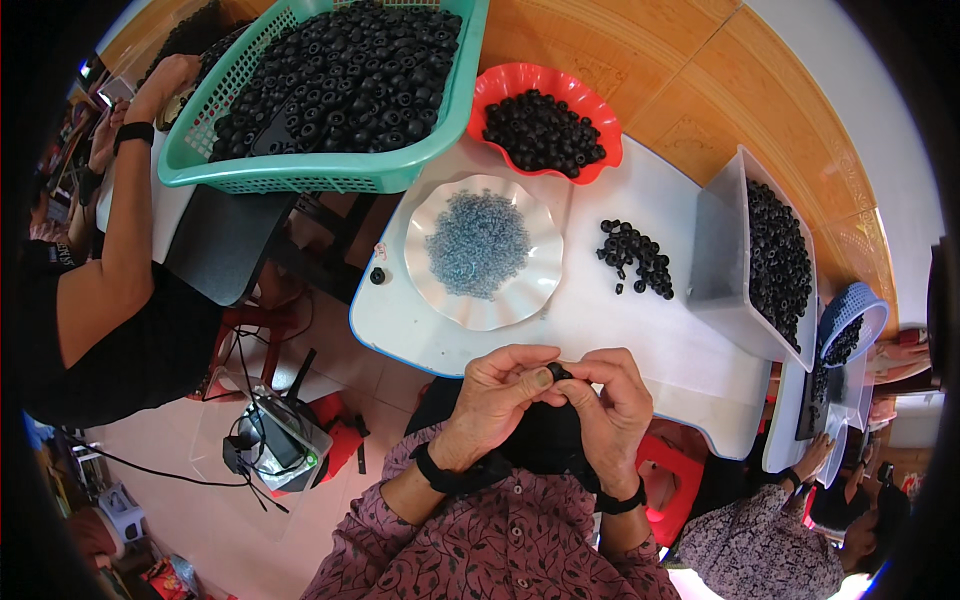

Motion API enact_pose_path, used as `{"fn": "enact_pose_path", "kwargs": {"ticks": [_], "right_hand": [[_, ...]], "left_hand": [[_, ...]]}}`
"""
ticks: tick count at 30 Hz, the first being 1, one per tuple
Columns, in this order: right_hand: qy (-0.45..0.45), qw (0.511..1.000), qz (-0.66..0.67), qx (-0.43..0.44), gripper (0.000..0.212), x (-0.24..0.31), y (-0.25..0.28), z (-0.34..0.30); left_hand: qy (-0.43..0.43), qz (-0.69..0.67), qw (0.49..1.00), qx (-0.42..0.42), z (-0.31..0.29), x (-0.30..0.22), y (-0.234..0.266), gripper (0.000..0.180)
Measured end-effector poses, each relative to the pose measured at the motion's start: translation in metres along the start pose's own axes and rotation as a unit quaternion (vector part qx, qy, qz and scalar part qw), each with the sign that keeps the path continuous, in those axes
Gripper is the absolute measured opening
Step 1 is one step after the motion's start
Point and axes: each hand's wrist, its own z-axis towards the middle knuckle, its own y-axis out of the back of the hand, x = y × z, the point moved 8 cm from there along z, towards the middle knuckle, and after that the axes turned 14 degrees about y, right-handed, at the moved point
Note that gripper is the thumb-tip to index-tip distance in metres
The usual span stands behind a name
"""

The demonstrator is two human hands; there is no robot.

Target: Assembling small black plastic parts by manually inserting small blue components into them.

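Shirt (505, 530) is nearest. Our left hand (485, 408) and right hand (612, 410) both pinch one black bead (558, 371) between them — probably for fine control. Plate (487, 316) of bluish beads (478, 245) ahead of left, black pieces (640, 258) ahead of right — likely for reach.

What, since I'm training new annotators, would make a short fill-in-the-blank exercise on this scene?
1. The green basket stands to the ____ of the red bowl.
2. Of the red bowl and the white plate, the one nearer the hands is the ____.
3. The left hand and right hand hold a small piece coloured ____.

Missing words: left; white plate; black.
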Motion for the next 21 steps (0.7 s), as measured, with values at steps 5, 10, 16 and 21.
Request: {"fn": "enact_pose_path", "kwargs": {"ticks": [5, 10, 16, 21], "right_hand": [[0.003, 1.000, -0.006, 0.014, 0.016, -0.004, 0.000, 0.000], [0.006, 0.999, -0.035, 0.029, 0.016, -0.006, 0.001, -0.001], [0.046, 0.990, -0.101, 0.085, 0.016, 0.004, -0.005, 0.001], [0.088, 0.982, -0.137, 0.100, 0.021, 0.010, -0.006, -0.003]], "left_hand": [[0.000, -0.012, 1.000, 0.000, 0.003, 0.008, 0.008, 0.021], [0.023, 0.047, 0.998, -0.041, 0.001, 0.009, 0.008, 0.020], [0.026, 0.117, 0.988, -0.097, -0.006, 0.003, 0.004, 0.019], [0.052, 0.131, 0.983, -0.117, -0.010, 0.004, 0.005, 0.019]]}}
